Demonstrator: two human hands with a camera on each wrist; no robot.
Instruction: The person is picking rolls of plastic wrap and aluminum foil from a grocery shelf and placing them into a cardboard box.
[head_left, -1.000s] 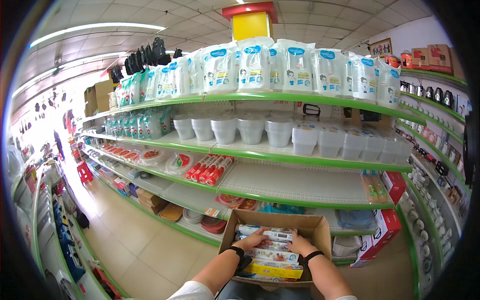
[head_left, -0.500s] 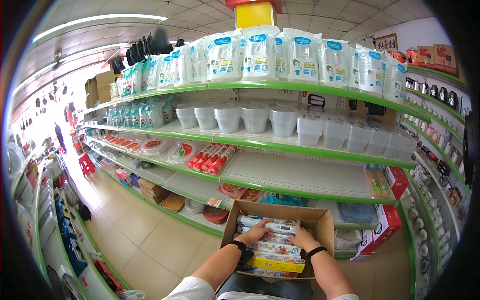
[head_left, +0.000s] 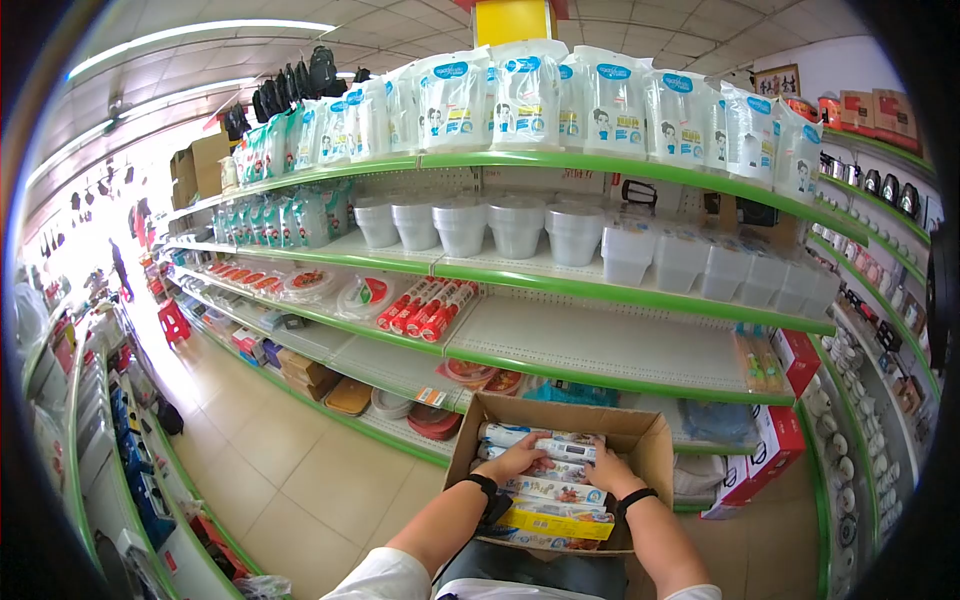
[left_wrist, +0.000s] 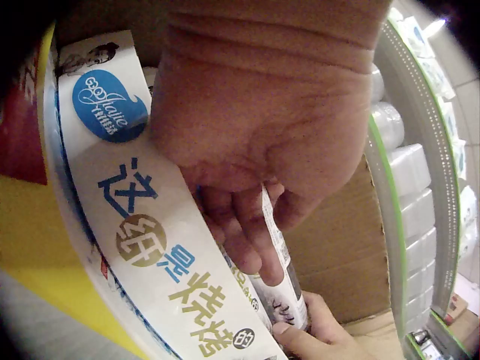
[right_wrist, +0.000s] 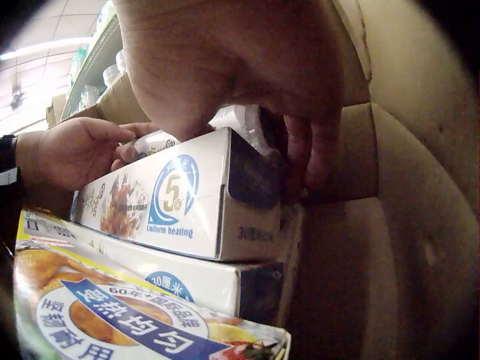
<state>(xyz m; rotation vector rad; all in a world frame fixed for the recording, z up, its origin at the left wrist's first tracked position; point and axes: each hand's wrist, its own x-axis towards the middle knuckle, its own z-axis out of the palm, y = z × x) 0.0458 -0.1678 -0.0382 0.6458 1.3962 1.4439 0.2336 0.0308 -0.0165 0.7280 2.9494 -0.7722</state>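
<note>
Both hands are inside an open cardboard box packed with long, slim printed cartons. My left hand pinches one end of a white wrapped roll with a dark label. At the other end of that roll, my right hand grips it with thumb and fingers. In the right wrist view the right fingers curl down over the end, which is partly hidden behind a white carton. Nearer the body lies a yellow-banded carton.
Ahead stands a green-edged shelf unit. It carries bagged cups, stacked plastic tubs and red-wrapped rolls. A red and white carton stands low at the right. Tiled floor runs along the left.
The head view has shifted slightly, so the box appears a little higher and further right. Both hands keep their grip on the roll, with little other movement.
</note>
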